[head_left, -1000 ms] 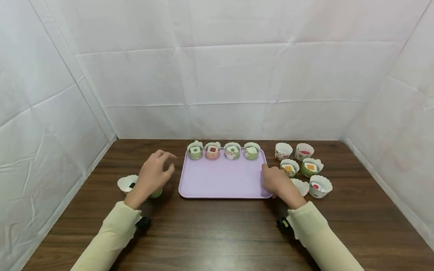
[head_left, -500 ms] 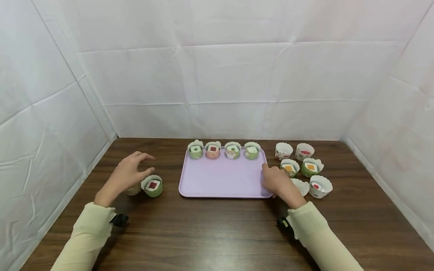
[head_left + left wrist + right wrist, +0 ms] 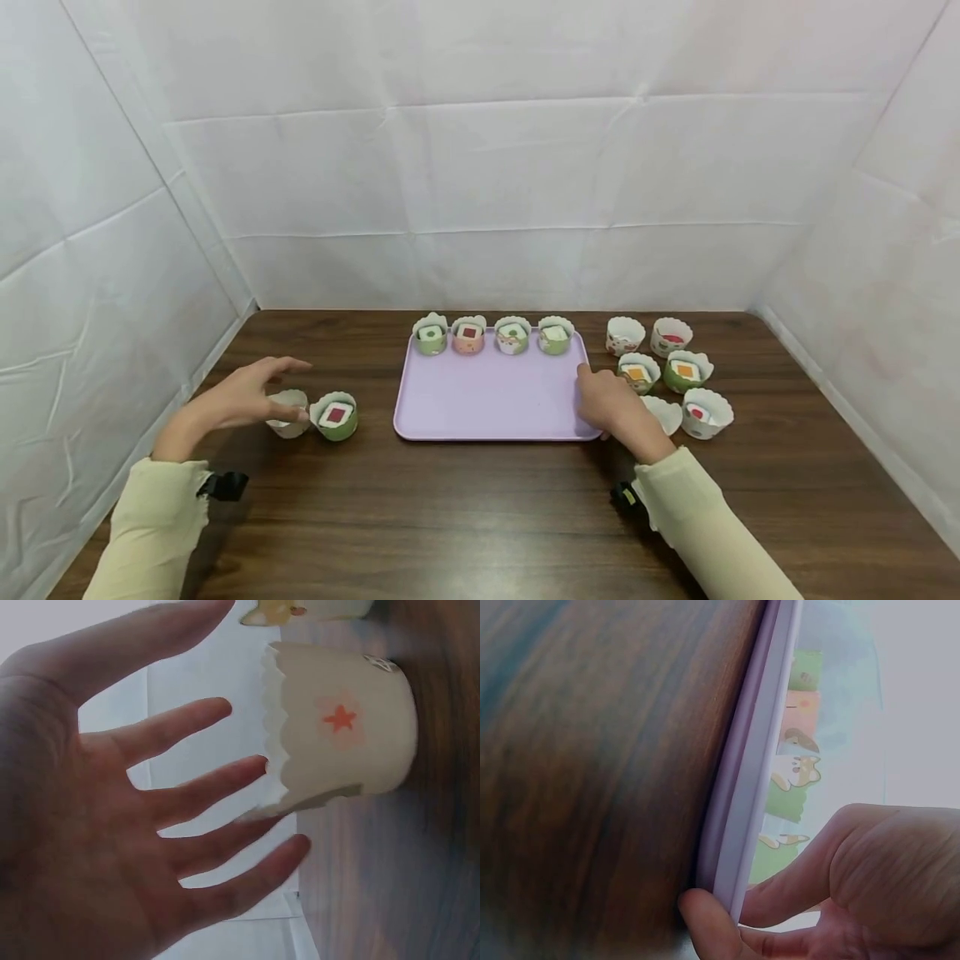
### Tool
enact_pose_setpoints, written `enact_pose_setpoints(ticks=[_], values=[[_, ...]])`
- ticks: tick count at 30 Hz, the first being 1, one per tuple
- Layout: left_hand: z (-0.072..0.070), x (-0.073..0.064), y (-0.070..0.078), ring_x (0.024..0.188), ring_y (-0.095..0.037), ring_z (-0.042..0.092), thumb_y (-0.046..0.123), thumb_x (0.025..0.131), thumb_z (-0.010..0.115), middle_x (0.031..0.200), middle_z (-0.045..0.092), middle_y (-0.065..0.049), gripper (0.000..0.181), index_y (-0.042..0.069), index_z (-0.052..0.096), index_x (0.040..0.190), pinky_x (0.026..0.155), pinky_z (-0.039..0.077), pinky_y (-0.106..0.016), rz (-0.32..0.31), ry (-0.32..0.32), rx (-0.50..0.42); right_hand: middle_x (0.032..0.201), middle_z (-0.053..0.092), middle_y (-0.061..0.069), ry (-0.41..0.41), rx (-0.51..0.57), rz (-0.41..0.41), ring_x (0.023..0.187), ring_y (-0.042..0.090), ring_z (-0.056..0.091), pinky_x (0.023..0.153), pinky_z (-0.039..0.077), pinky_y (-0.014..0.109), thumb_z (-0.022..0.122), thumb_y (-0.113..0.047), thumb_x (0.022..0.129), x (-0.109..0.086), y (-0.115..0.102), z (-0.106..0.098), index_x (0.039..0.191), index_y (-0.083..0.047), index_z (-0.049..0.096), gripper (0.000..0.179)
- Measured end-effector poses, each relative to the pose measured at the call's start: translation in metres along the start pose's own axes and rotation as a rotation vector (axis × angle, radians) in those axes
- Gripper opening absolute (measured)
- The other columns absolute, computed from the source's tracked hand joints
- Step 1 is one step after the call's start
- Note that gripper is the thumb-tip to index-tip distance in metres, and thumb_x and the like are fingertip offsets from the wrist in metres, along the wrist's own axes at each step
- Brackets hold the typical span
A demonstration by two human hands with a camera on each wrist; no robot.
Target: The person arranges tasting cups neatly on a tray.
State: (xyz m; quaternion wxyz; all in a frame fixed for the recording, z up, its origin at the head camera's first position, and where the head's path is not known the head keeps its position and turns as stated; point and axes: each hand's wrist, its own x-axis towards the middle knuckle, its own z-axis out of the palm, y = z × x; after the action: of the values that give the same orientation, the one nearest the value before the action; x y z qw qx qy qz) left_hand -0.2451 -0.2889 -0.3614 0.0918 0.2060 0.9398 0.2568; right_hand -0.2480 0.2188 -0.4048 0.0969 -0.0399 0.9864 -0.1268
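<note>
My left hand (image 3: 243,396) is around the near-left white paper cup (image 3: 288,429), thumb and fingers spread wide. In the left wrist view, this white cup (image 3: 341,724) bears a red star and lies close to the fingertips; whether they touch it cannot be told. Just right of it is a green paper cup (image 3: 337,429) holding a white piece with a dark red square. At the tray's right edge my right hand (image 3: 607,404) grips the lilac tray (image 3: 487,400); the right wrist view has the tray rim (image 3: 742,802) between thumb and fingers.
Along the tray's back edge stand several filled cups, among them a pink cup (image 3: 469,342). Right of the tray several more cups cluster, such as a white cup (image 3: 705,421) and a green cup (image 3: 684,382). White cloth walls (image 3: 510,167) enclose the brown table (image 3: 480,517).
My left hand has moved left and toward the near-left cups, from beside the tray to the white cup, uncovering the green one. My right hand stays on the tray.
</note>
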Motion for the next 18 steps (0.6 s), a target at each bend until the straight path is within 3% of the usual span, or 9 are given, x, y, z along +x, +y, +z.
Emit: enact_pose_setpoints(ticks=[4,7,14,18], values=[[0.0004,0.0007,-0.0034,0.135,-0.057,0.045,0.033,0.08,0.088,0.149,0.047,-0.035,0.091,-0.005,0.044,0.15,0.103,0.051,-0.066,-0.028,-0.085,-0.048,0.104,0.064,0.035,0.003,-0.005,0.001,0.046,0.02,0.062,0.038,0.053,0.027,0.043,-0.009,0.102,0.0005,0.0005,0.0,0.136,0.01,0.048,0.039],[0.0014,-0.0008,-0.0061,0.131,-0.054,0.05,0.029,0.076,0.091,0.15,0.046,-0.035,0.096,-0.004,0.042,0.151,0.1,0.054,-0.062,-0.045,-0.125,-0.051,0.103,0.064,0.034,-0.003,0.003,0.001,0.047,0.021,0.062,0.038,0.053,0.027,0.042,-0.009,0.103,0.0004,0.0004,0.0005,0.136,0.01,0.048,0.039],[0.0044,-0.0034,-0.0089,0.131,-0.055,0.049,0.024,0.071,0.093,0.148,0.047,-0.036,0.095,-0.001,0.046,0.149,0.095,0.055,-0.061,-0.051,-0.133,-0.01,0.101,0.064,0.034,0.0,-0.001,-0.008,0.046,0.02,0.062,0.038,0.053,0.027,0.043,-0.008,0.102,-0.0001,0.0001,0.0012,0.135,0.011,0.049,0.038],[0.0052,-0.0026,-0.0094,0.113,-0.043,0.058,0.023,0.07,0.093,0.138,0.056,-0.033,0.089,-0.001,0.051,0.145,0.085,0.056,-0.046,-0.058,-0.124,0.006,0.1,0.064,0.035,0.01,0.0,-0.017,0.045,0.02,0.062,0.039,0.053,0.027,0.043,-0.007,0.101,-0.0013,-0.0004,0.0005,0.133,0.011,0.049,0.037]])
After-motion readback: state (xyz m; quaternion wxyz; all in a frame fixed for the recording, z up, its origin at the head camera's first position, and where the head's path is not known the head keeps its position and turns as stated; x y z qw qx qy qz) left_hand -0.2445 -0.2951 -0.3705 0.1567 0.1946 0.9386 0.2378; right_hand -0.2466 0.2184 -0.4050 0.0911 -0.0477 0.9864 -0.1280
